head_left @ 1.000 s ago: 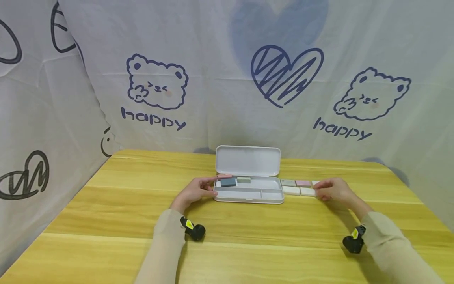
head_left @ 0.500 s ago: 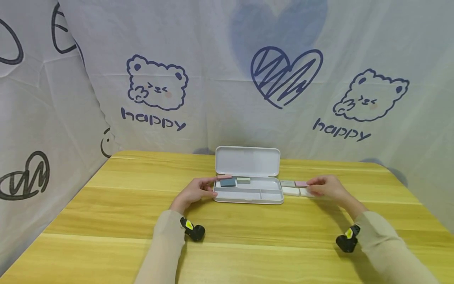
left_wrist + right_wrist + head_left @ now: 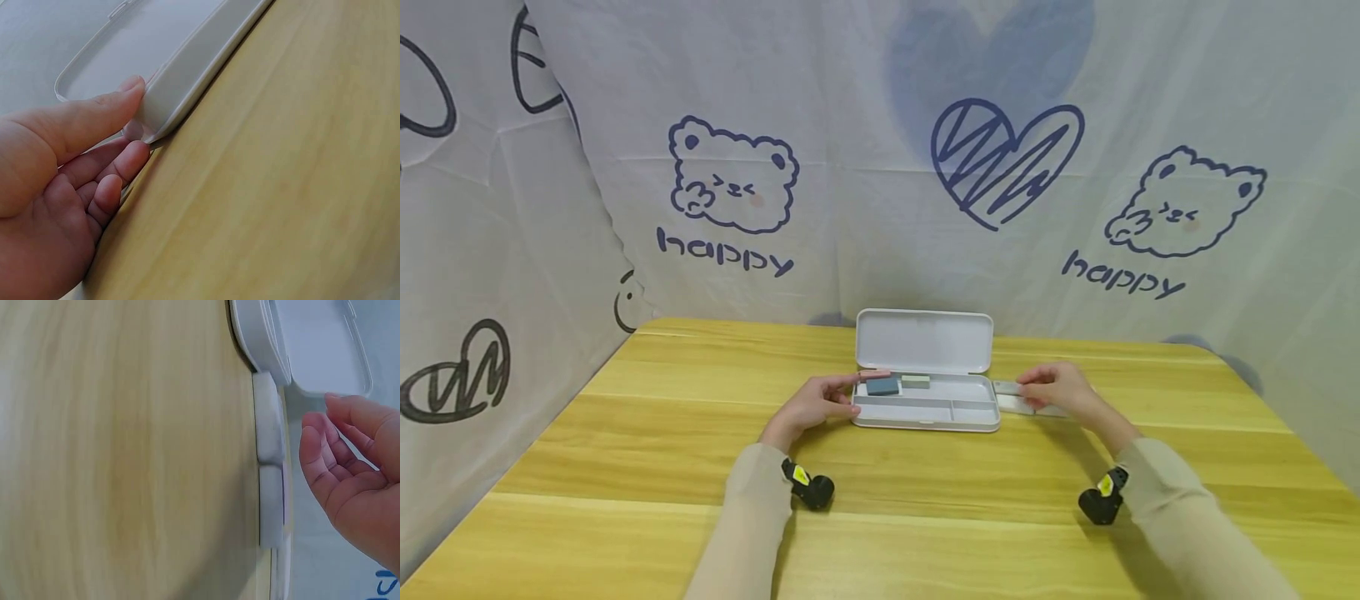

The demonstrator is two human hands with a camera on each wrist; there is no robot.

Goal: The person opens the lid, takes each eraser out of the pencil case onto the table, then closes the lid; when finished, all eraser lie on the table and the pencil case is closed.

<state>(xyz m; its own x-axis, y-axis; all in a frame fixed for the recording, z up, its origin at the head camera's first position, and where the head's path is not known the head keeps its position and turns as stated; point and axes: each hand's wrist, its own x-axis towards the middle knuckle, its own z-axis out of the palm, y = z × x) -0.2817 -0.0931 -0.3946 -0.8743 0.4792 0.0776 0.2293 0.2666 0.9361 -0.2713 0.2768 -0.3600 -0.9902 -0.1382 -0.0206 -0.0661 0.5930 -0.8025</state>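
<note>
A white pencil case point(image 3: 925, 423) stands with its lid raised near the table's far edge. My left hand point(image 3: 811, 407) grips its left end; in the left wrist view the thumb lies on the rim point(image 3: 181, 103) and the fingers curl by the outer corner. Inside lie a blue eraser-like block point(image 3: 882, 386), a pink one point(image 3: 874, 374) and a cream one point(image 3: 915, 381). My right hand point(image 3: 1063, 392) hovers over two rows of blocks beside the case, near the grey block point(image 3: 1004, 387). Its thumb and fingertips are apart with nothing between them in the right wrist view.
White blocks point(image 3: 269, 419) line up against the case's right end; my right hand partly hides the rows in the head view. The wooden table point(image 3: 895, 517) runs back to a printed cloth point(image 3: 865, 208) hanging behind it.
My right hand has moved left along the rows, from the outer blocks past the pink one toward the grey one. My left hand and the pencil case have stayed in place.
</note>
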